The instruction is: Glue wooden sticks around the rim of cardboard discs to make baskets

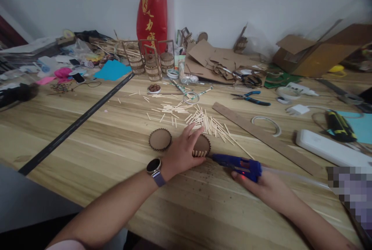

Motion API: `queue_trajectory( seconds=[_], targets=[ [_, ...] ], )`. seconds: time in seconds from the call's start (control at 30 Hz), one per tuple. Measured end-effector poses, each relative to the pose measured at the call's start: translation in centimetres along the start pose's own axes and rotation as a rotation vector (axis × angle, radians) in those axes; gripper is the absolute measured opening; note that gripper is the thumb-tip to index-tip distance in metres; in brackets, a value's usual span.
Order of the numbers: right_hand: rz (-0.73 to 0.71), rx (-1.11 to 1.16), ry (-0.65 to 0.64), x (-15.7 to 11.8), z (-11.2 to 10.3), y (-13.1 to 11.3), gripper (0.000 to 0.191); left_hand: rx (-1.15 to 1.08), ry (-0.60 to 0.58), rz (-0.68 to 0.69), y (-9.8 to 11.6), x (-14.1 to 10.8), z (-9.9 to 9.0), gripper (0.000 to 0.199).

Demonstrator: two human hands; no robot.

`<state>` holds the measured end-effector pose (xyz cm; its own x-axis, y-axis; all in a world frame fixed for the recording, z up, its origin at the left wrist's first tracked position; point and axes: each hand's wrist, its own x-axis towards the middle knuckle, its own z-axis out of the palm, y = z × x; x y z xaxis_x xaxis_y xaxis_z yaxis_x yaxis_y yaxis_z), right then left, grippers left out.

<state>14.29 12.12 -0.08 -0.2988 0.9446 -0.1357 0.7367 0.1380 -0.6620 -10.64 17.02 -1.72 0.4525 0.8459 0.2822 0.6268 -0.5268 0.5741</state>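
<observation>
A brown cardboard disc (204,144) with a beaded dark rim and several short wooden sticks along its near edge lies under my left hand (183,153). The thumb presses at its near edge while the index and middle fingers arch over its left side. My right hand (261,184) grips a blue hot glue gun (238,164), its nozzle pointing left and close to the disc's right edge. A red light glows on the gun and a clear glue stick trails from its back. To the left of my left hand rests a second cardboard disc (160,139) with a similar rim.
Loose short wooden sticks (207,122) lie scattered beyond the discs. Further right are a cardboard strip (261,137), blue-handled pliers (252,98) and a white power strip (325,147). Small lantern-like baskets (153,69) stand before a red bag (152,9). A black strip (84,118) crosses the left.
</observation>
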Motion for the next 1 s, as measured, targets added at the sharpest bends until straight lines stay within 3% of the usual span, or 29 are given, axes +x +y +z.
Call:
queue_trajectory(
  seconds=[1.0],
  targets=[
    [-0.054, -0.072, 0.055, 0.15, 0.48, 0.71, 0.043, 0.009, -0.012, -0.008, 0.03, 0.07, 0.01, 0.089]
  ],
)
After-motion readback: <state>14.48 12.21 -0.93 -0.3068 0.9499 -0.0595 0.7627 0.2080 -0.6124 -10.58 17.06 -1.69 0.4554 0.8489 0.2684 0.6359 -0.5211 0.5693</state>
